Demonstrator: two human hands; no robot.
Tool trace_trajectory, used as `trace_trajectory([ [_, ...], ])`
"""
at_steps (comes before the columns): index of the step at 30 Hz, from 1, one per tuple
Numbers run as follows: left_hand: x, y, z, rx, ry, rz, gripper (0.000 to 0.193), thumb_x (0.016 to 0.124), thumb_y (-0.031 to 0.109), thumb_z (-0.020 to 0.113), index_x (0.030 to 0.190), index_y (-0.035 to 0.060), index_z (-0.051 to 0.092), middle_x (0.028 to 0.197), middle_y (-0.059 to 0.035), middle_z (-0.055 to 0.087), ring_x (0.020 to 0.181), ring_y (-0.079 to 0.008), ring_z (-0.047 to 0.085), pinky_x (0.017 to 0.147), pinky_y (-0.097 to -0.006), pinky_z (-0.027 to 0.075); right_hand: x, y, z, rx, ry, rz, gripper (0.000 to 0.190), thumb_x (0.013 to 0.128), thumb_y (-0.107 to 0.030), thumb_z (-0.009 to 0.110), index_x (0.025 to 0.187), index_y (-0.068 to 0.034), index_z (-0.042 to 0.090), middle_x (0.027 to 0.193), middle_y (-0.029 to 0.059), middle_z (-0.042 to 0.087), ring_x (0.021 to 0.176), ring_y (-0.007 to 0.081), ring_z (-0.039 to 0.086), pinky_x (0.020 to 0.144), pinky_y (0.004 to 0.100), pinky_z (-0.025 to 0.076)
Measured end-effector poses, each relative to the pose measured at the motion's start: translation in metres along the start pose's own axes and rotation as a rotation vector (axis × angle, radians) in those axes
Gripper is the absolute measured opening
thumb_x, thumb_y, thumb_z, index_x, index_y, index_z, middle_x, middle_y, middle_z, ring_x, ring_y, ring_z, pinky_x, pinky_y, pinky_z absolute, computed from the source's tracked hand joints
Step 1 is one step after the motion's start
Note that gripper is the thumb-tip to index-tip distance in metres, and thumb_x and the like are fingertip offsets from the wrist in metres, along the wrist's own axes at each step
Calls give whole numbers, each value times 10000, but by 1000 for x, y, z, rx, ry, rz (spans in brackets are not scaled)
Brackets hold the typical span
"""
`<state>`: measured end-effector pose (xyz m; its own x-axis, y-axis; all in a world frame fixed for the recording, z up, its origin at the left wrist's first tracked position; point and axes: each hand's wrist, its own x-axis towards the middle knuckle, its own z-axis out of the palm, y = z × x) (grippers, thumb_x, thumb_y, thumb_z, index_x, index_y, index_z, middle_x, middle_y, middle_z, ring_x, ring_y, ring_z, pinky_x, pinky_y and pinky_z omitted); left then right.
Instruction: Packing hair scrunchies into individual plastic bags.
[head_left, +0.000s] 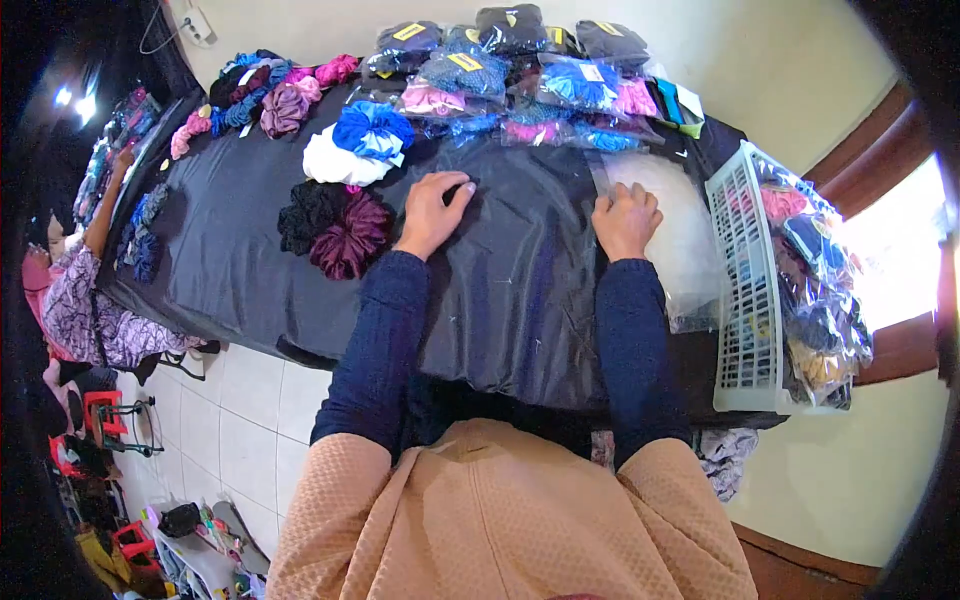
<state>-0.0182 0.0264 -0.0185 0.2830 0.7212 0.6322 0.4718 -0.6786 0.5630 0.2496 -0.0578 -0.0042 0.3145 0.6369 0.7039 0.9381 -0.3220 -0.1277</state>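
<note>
My left hand (437, 212) rests on the black cloth (510, 300) covering the table, thumb apart from the curled fingers, holding nothing. Just left of it lie a purple scrunchie (350, 238) and a black one (306, 217). Above those, a blue and white scrunchie (373, 131) sits on a white one (337, 161). My right hand (628, 216) lies on the left edge of a stack of clear plastic bags (675, 247), fingers bent; whether it pinches a bag cannot be seen. Bagged scrunchies (463, 75) are piled beyond both hands.
A white plastic basket (750, 300) of bagged scrunchies stands at the right edge. Loose scrunchies (285, 109) lie at the back left, and blue ones (142, 232) farther left. Another person's arm (109, 199) reaches over the far left side. A wall runs behind the table.
</note>
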Motion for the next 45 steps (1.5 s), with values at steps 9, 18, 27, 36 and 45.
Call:
trace_trajectory([
  [9, -3, -4, -3, -12, 11, -73, 199, 824, 233, 619, 901, 64, 688, 918, -100, 674, 886, -277, 618, 799, -375, 468, -5, -8, 3, 108, -143, 5, 233, 746, -158, 577, 944, -54, 645, 1006, 113, 606, 974, 296, 516, 821, 446, 385],
  [18, -1, 0, -3, -14, 29, -58, 187, 812, 217, 624, 889, 59, 689, 899, -99, 678, 876, -280, 620, 794, -375, 473, -2, -1, 4, 124, -130, 10, 293, 716, -91, 584, 998, -56, 652, 909, 121, 603, 910, 298, 536, 792, 418, 417],
  [27, -2, -2, -2, 1, 20, -75, 182, 805, 209, 627, 881, 57, 692, 920, -98, 678, 883, -282, 620, 810, -374, 470, -3, -5, 1, 131, -202, 75, 244, 725, -80, 608, 959, -76, 674, 907, 117, 602, 901, 294, 546, 805, 420, 401],
  [36, -3, -2, -2, 11, 12, -66, 163, 803, 179, 642, 896, 55, 692, 930, -106, 678, 895, -265, 631, 810, -349, 483, -3, -15, -6, 229, -203, 85, 114, 777, -150, 595, 829, -71, 659, 862, 106, 587, 892, 286, 550, 772, 413, 382],
  [45, -2, 1, -3, 25, -17, -76, 172, 814, 189, 630, 905, 56, 690, 937, -104, 677, 900, -270, 623, 815, -352, 478, -5, -17, -3, 300, -86, 61, 110, 796, -132, 573, 841, -58, 641, 815, 121, 579, 780, 310, 568, 696, 426, 423],
])
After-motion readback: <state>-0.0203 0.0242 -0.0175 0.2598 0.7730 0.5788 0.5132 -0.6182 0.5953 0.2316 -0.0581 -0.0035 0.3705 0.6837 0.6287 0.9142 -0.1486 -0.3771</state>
